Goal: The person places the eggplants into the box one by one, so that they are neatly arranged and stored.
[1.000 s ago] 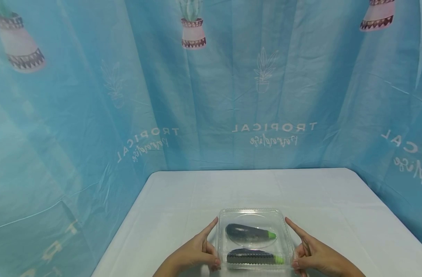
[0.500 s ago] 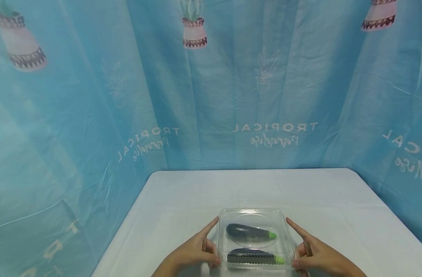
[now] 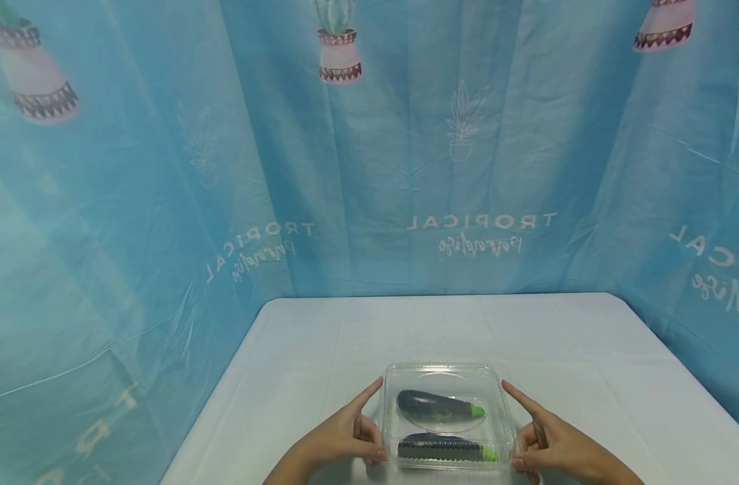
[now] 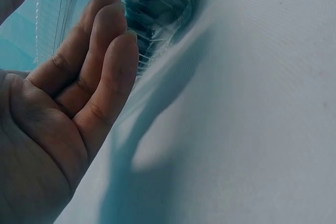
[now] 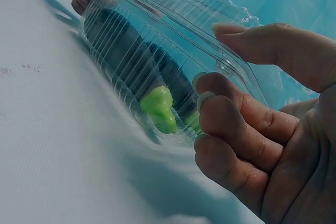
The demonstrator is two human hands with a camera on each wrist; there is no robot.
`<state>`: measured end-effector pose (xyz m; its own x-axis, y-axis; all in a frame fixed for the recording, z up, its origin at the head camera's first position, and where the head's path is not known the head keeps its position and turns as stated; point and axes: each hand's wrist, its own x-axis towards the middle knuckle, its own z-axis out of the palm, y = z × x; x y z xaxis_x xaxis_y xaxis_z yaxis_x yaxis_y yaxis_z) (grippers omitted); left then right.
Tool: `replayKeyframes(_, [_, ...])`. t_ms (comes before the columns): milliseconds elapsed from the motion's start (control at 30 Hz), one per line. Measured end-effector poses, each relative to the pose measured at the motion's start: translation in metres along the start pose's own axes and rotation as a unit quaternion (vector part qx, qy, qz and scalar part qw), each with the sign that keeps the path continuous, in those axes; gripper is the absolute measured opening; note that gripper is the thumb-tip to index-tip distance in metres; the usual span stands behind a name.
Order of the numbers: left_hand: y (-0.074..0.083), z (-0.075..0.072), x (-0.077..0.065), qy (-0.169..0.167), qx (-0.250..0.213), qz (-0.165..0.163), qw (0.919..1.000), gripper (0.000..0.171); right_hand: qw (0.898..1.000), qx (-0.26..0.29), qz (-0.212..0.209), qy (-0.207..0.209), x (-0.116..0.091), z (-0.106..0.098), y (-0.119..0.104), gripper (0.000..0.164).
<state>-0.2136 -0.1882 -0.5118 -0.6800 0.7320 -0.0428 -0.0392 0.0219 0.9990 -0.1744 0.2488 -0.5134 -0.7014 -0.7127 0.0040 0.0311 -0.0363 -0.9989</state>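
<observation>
A clear plastic clamshell container [image 3: 443,377] sits low on the white table in the head view, its lid down over two dark eggplants with green stem ends. One eggplant [image 3: 432,406] lies toward the back, the other [image 3: 440,448] along the front. My left hand [image 3: 343,436] holds the container's left side, thumb at the front corner and index finger stretched toward the back corner. On the opposite side, my right hand [image 3: 556,443] mirrors this. In the right wrist view, the thumb [image 5: 262,45] meets the rim while the other fingers [image 5: 226,114] bend close beside the ribbed wall.
A white cloth covers the table [image 3: 320,350], which stretches back behind the container. Blue curtains [image 3: 369,168] with printed plants and mirrored lettering enclose its back and both sides.
</observation>
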Motion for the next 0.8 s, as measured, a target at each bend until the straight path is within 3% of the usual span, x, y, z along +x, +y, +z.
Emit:
replayKeyframes(300, [0.002,0.001,-0.001,0.009,0.012,-0.005,0.9999,0.113,1.0,-0.006,0.001,-0.003,-0.001,0.0,-0.002,0.102])
replayKeyframes(800, [0.02,-0.011,-0.014,0.018,0.113,-0.003,0.9934,0.105,1.0,0.002,0.021,0.008,-0.014,-0.013,-0.01,0.095])
